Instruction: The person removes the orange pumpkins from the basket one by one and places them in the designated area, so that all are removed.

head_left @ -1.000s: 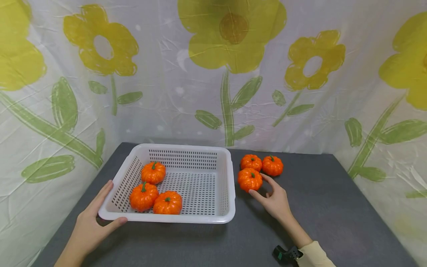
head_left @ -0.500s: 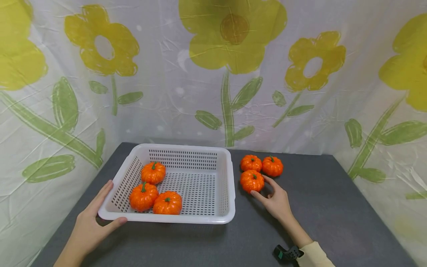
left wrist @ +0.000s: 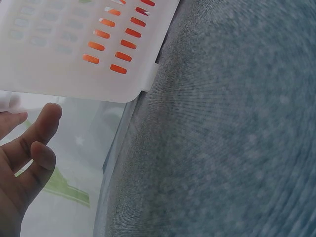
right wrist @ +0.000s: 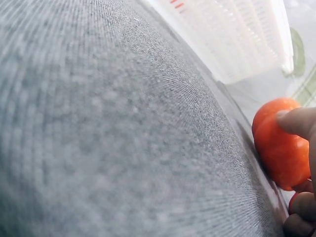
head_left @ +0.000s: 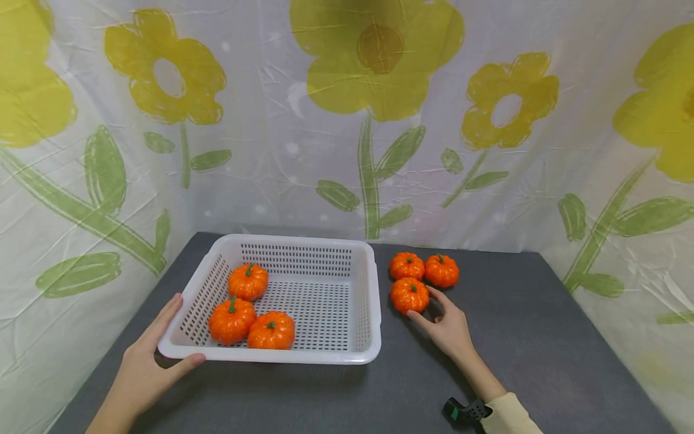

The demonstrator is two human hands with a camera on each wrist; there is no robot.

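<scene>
A white perforated plastic basket (head_left: 347, 357) sits on the left of the table, with three small orange pumpkins inside, one of them the front pumpkin (head_left: 271, 330). At its left front corner is my left hand (head_left: 142, 366), thumb and fingers spread along the rim. The left wrist view shows those fingers (left wrist: 47, 123) loosely bent beside the basket's wall. My right hand (head_left: 449, 325) holds an orange pumpkin (head_left: 409, 295) between thumb and fingers, right of the basket. In the right wrist view the thumb presses on this pumpkin (right wrist: 279, 145), low at the dark table surface.
Just behind the held pumpkin lie two more, a left pumpkin (head_left: 406, 265) and a right pumpkin (head_left: 441, 270). The dark grey table (head_left: 531, 337) ends at a white curtain (head_left: 260, 150) printed with yellow flowers. A black watch (head_left: 466, 411) is around the right wrist.
The pumpkin in my right hand has shifted slightly right and toward me during the first half second, then stayed about still. My left hand and the basket hold their places.
</scene>
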